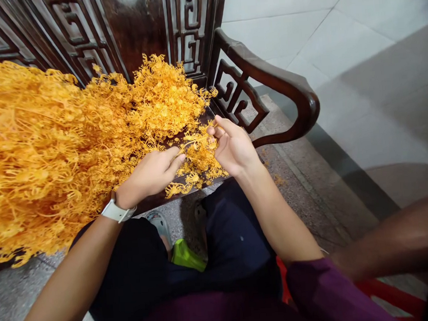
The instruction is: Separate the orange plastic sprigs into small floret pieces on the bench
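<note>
A curly yellow-orange plastic flower sprig (197,143) stretches between my two hands, above the edge of the dark wooden bench (154,201). My left hand (151,170), with a pale watch on the wrist, pinches the sprig's thin stem between thumb and fingers. At the sprig's other end, the curled fingers of my right hand (234,145) close on its curly tips, palm turned partly up. Loose yellow pieces (201,162) lie on the bench just under my hands. Beyond them sits a smaller heap of sprigs (163,98).
A large pile of yellow sprigs (45,157) covers the bench to the left. The curved wooden armrest (285,77) borders the right side. A bright green object (187,256) lies between my feet. Another person's arm (395,236) reaches in at lower right, near a red plastic seat (392,297).
</note>
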